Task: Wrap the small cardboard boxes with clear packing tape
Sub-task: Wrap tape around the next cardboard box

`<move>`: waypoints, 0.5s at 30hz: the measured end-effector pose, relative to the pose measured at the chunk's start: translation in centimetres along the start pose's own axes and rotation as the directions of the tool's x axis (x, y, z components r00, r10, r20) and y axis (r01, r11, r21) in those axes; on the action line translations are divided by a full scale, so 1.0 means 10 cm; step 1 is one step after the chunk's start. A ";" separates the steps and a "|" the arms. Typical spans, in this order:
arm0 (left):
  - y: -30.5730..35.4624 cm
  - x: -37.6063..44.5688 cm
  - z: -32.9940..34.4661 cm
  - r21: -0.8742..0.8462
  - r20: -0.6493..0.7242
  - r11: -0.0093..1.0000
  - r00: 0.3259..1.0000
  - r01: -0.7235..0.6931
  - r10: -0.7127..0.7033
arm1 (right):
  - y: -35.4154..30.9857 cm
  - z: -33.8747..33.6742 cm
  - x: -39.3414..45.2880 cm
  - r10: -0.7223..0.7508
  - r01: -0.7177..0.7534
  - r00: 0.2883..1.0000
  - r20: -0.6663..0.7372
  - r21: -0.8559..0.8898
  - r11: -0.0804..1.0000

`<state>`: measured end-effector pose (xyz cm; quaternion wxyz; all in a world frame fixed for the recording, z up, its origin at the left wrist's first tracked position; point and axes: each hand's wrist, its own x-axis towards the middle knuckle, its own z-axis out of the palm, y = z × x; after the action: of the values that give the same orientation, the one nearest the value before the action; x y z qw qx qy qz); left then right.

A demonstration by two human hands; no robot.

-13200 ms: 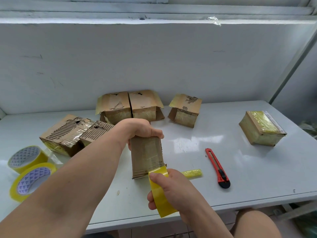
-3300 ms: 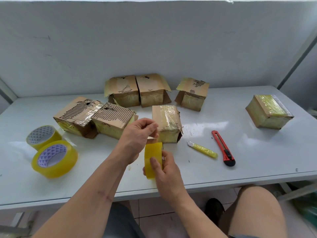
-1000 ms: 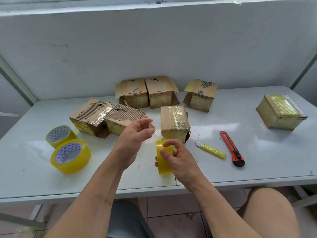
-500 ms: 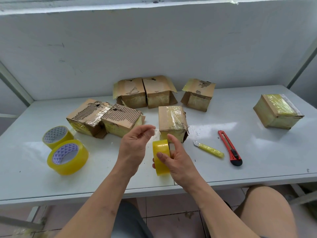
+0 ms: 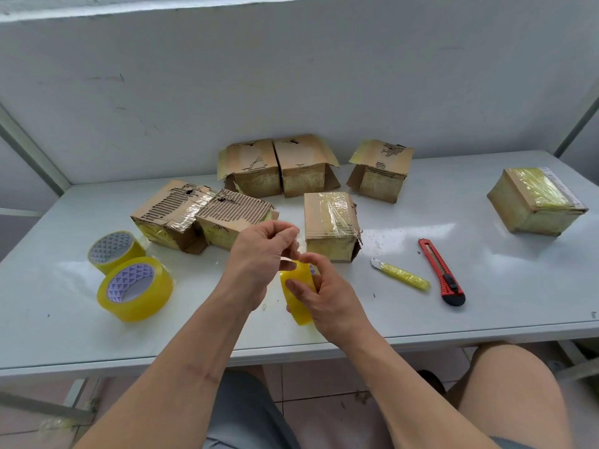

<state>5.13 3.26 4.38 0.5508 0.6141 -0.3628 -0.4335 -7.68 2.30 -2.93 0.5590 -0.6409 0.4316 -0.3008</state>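
Since half a second ago, left hand (image 5: 259,254) has closed in on the tape roll (image 5: 298,296), pinching the clear tape end above it. Right hand (image 5: 324,296) grips the roll, upright on edge, its hole facing sideways, at 7 o'clock from the half-wrapped box (image 5: 329,226), whose long axis runs toward 12.

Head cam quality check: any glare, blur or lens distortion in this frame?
Head view: bright window glare patches on the white table right of the taped box; wide-angle bowing of the table edge and wall frame; mostly sharp, slight softness at the left hand fingertips over the tape roll; soft shadows only.
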 end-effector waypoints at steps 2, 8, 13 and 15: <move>0.02 0.06 0.00 -0.029 -0.033 0.997 0.997 0.074 -0.075 | 0.03 0.00 -0.04 0.030 -0.032 0.999 0.027 0.056 0.998; -0.03 0.04 0.05 -0.125 0.022 0.987 0.995 0.099 -0.097 | 0.06 -0.08 -0.12 0.067 -0.085 0.992 0.104 0.179 0.980; 0.02 0.01 -0.01 -0.217 0.052 0.973 0.996 0.077 -0.067 | 0.00 0.00 -0.09 0.053 -0.058 0.997 0.054 0.110 0.992; 0.01 0.01 -0.04 -0.291 0.039 0.951 0.995 0.099 -0.091 | -0.01 0.03 -0.08 0.048 -0.048 0.999 0.015 0.035 0.998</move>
<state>5.57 3.27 4.46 0.6096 0.5370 -0.2714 -0.5161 -7.79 3.13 -2.81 0.5805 -0.6223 0.4374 -0.2905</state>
